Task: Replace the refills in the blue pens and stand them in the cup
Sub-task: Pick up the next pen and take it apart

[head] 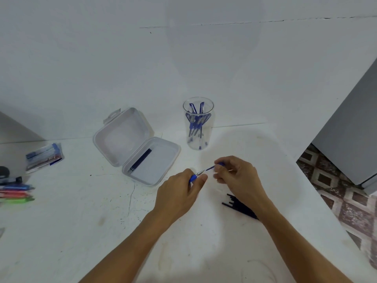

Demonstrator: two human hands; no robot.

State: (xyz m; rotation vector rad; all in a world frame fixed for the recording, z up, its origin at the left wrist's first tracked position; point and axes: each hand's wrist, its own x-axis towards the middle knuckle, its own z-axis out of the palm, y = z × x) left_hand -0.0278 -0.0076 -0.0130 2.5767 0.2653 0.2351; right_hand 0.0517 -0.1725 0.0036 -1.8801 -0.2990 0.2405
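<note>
My left hand [179,193] grips the blue tip section of a pen [195,176], its metal point facing right. My right hand [238,176] pinches the other blue pen part [212,167], held just apart from the tip piece. A clear cup [199,127] stands behind the hands on the white table with several blue pens upright in it. A pile of dark refills [238,205] lies under my right wrist. An open clear plastic box [140,150] to the left holds a few dark refills [140,160].
At the table's left edge lie coloured pens [16,194], a printed packet [43,158] and a dark object [5,174]. The table's right edge drops to a patterned tiled floor [342,193], beside a grey cabinet [350,127]. A white wall rises behind the cup.
</note>
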